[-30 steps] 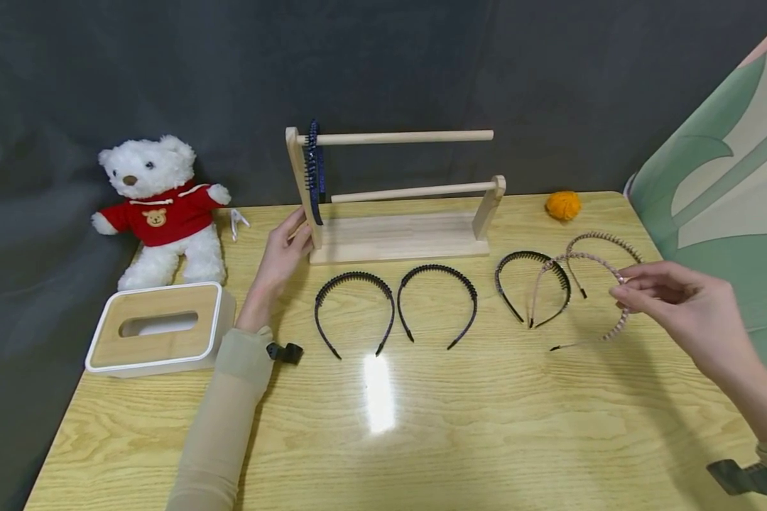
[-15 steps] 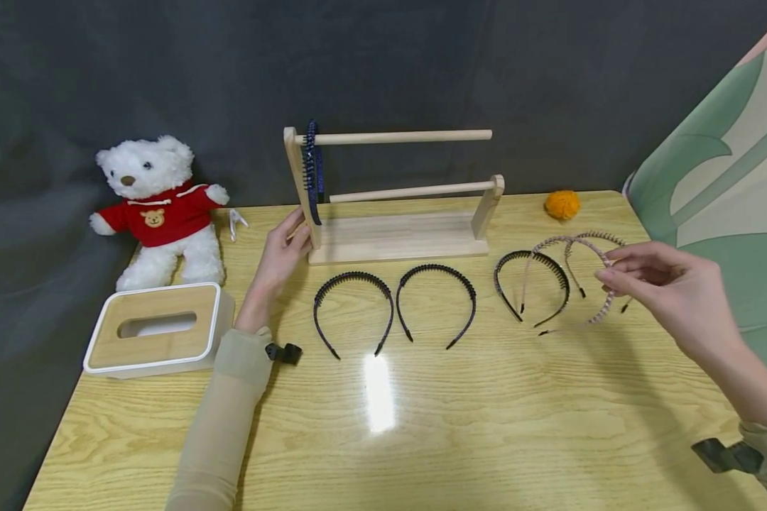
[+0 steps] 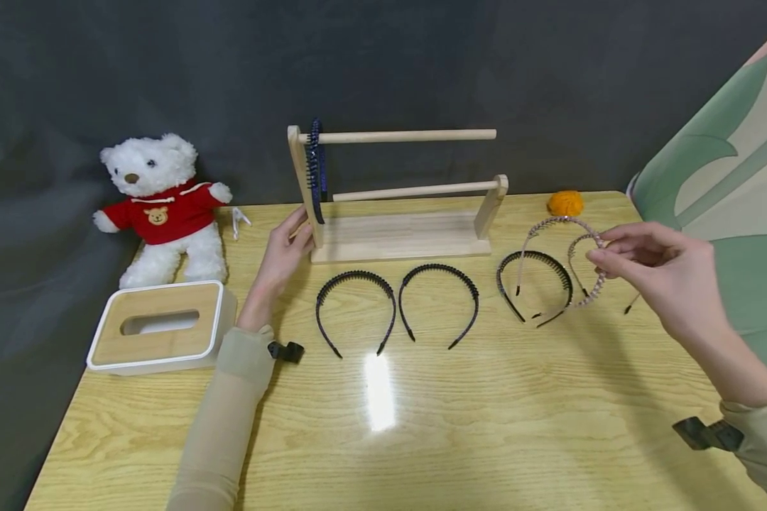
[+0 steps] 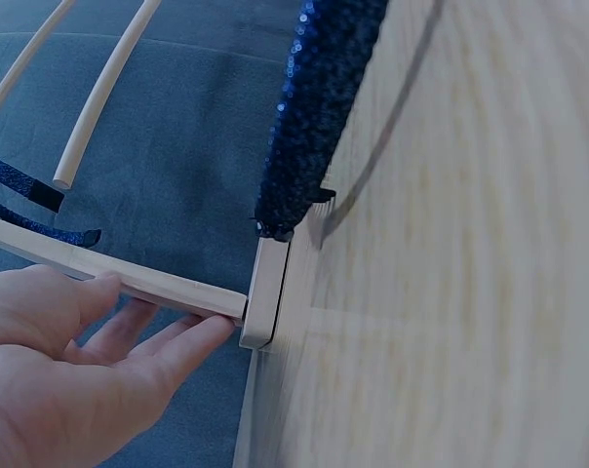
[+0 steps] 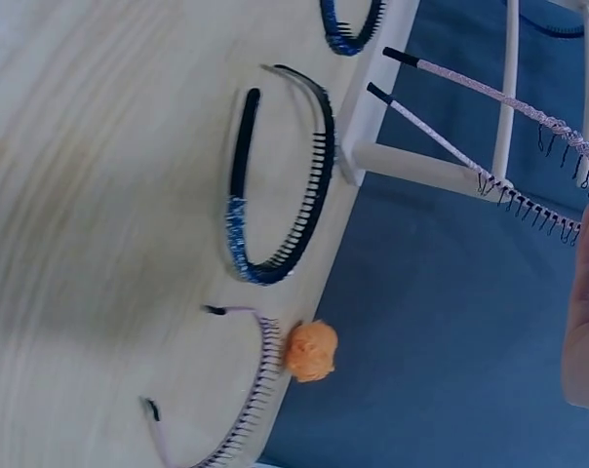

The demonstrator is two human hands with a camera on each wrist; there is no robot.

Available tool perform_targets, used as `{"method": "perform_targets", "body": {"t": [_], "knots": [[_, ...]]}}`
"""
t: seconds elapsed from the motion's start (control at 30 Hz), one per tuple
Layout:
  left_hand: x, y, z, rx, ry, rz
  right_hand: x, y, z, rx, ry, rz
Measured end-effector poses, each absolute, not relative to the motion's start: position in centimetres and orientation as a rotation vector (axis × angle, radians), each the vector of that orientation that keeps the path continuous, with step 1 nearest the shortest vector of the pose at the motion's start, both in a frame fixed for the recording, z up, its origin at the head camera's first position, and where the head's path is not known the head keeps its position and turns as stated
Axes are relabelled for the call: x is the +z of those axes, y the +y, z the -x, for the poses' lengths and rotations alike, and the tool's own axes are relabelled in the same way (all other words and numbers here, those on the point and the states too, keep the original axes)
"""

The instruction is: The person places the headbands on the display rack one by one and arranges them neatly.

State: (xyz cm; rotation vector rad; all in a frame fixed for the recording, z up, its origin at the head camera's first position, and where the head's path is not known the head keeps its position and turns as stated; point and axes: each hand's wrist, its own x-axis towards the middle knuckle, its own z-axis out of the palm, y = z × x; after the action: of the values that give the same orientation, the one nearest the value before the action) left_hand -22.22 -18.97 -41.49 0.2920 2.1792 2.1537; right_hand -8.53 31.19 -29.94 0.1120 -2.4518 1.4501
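Observation:
My left hand (image 3: 284, 255) grips the left upright of a wooden headband stand (image 3: 396, 241); in the left wrist view the thumb lies on one side of the post and the fingers on the other. Dark blue glittery headbands (image 3: 313, 170) hang on the upper rod beside that upright. In the air, my right hand (image 3: 667, 273) pinches a pink toothed headband (image 3: 552, 220) by its right side, ends toward the stand. Below lie a dark headband (image 3: 540, 254) and another pink headband (image 5: 255, 395), partly hidden in the head view. Two more dark headbands (image 3: 356, 274) lie before the stand.
An orange yarn-like ball (image 3: 565, 204) sits at the table's back right. On the left are a white teddy bear (image 3: 172, 216) in a red top, a small white clip-like object (image 3: 238, 221) and a tissue box (image 3: 156, 326). A dark curtain (image 3: 390, 64) hangs behind.
My right hand has moved up the view and slightly left with the pink headband, which now overlaps the dark headband and nears the orange ball. The left hand keeps its grip on the stand.

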Motion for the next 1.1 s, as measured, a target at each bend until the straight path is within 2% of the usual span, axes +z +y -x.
{"method": "perform_targets", "body": {"t": [0.13, 0.4, 1.1], "knots": [[-41.5, -18.9, 22.3, 2.147, 2.176, -0.275, -29.5, 30.8, 9.0, 1.476, -2.425, -0.094], [-41.5, -19.0, 22.4, 2.156, 2.170, -0.263, -29.1, 29.3, 10.3, 1.858, -2.097, -0.168], [-41.5, -18.6, 22.5, 2.150, 2.198, -0.259, -27.5, 26.9, 12.9, 1.932, -1.968, -0.232]]}}
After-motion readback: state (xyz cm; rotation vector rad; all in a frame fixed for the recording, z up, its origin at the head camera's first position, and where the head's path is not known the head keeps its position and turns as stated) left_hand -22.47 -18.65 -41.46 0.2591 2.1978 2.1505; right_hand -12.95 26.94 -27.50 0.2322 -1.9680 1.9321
